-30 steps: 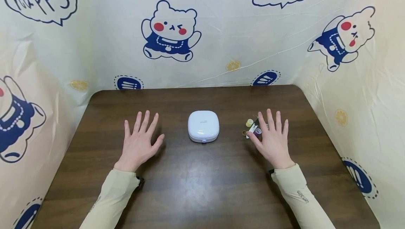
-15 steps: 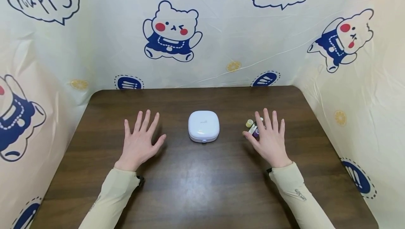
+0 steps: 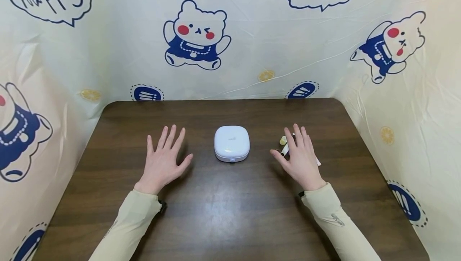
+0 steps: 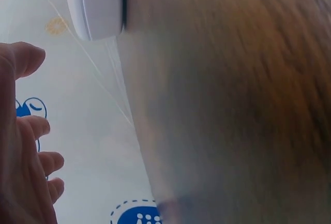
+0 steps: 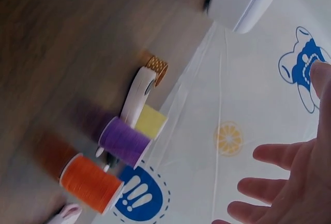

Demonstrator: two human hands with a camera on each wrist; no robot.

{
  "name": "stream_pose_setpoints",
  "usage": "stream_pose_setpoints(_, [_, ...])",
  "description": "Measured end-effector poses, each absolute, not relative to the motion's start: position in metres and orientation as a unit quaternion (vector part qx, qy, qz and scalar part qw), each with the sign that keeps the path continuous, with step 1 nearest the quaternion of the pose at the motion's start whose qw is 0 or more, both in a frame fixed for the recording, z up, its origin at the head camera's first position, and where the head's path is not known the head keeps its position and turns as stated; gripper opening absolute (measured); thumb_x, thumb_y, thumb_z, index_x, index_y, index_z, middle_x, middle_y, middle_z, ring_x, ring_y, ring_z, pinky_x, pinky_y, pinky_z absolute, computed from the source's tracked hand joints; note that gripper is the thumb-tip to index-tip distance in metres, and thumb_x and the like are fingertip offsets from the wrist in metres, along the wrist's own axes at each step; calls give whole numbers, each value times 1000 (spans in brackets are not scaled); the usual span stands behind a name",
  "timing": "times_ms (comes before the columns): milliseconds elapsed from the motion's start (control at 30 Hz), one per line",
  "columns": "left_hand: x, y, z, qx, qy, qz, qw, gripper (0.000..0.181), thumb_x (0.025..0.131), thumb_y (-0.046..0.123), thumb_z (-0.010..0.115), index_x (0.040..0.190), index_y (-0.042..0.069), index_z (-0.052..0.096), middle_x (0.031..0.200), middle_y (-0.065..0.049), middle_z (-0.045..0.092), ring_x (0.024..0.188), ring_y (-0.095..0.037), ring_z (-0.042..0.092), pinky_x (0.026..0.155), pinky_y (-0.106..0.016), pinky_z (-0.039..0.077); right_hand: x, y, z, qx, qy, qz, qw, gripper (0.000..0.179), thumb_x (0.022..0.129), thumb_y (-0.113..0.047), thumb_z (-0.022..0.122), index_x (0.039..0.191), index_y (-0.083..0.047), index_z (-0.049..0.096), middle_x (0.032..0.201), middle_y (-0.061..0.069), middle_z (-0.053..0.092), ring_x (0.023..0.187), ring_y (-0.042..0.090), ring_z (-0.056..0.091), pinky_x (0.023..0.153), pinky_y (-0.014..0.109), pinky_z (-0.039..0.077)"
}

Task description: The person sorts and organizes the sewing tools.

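A white rounded case (image 3: 232,143) with its lid down stands on the table between my hands. To its left my left hand (image 3: 162,167) is spread above the tabletop, holding nothing. My right hand (image 3: 299,163) hovers with extended fingers over a small cluster of sewing things and hides most of them in the head view. In the right wrist view these are a purple thread spool (image 5: 124,141), an orange thread spool (image 5: 91,183), a yellow thread spool (image 5: 151,121), a gold thimble (image 5: 158,69) and a slim white tool (image 5: 138,95) whose kind is unclear.
The dark wooden table (image 3: 223,213) ends at a printed curtain (image 3: 252,37) at the back and along both sides. A pale object (image 5: 67,214), partly cut off, lies near the orange spool.
My right hand has moved left, towards the case, covering more of the sewing things; a white tip now shows on its right. My left hand has shifted slightly right. The case has stayed put.
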State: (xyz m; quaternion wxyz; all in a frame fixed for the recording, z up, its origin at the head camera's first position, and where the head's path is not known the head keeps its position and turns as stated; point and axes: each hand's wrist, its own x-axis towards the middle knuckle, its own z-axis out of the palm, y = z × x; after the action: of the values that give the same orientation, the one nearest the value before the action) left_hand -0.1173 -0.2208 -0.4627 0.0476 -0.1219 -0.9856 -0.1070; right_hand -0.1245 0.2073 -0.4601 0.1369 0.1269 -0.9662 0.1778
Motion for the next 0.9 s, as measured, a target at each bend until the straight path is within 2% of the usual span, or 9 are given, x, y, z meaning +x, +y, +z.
stream_pose_setpoints(167, [-118, -213, -464, -124, -984, -122, 38, 89, 98, 60, 55, 167, 12, 24, 172, -17, 18, 159, -39, 11, 122, -72, -3, -127, 200, -460, 145, -957, 189, 162, 85, 92, -54, 73, 150, 4, 49, 158, 32, 38, 150, 53, 28, 121, 64, 28])
stream_pose_setpoints(333, [-118, -203, -465, -136, -981, -132, 42, 91, 97, 58, 59, 165, 6, 27, 167, -21, 31, 150, -44, 31, 120, -72, 14, -127, 192, -460, 148, -953, 228, 134, 81, 94, -52, 73, 150, 2, 49, 157, 28, 41, 151, 47, 30, 118, 64, 34])
stream_pose_setpoints(500, [-121, -192, -468, -151, -978, -140, 27, 92, 96, 58, 62, 162, 2, 32, 162, -22, 39, 141, -44, 42, 115, -68, 30, -129, 182, -459, 160, -944, 266, 113, 78, 94, -49, 76, 150, 0, 50, 156, 24, 43, 151, 43, 33, 117, 62, 37])
stream_pose_setpoints(667, [-125, -183, -472, -162, -975, -148, 27, 91, 95, 59, 65, 160, 1, 37, 157, -21, 45, 138, -42, 46, 107, -63, 40, -137, 173, -463, 180, -941, 267, 103, 77, 94, -49, 76, 149, -1, 51, 154, 24, 46, 149, 42, 36, 117, 60, 38])
stream_pose_setpoints(900, [-134, -169, -483, -159, -964, -211, 0, 101, 89, 56, 76, 161, 0, 32, 157, -24, 42, 141, -43, 43, 110, -64, 40, -145, 161, -468, 210, -937, 268, 76, 73, 94, -46, 77, 148, -3, 53, 152, 21, 49, 147, 39, 41, 119, 56, 38])
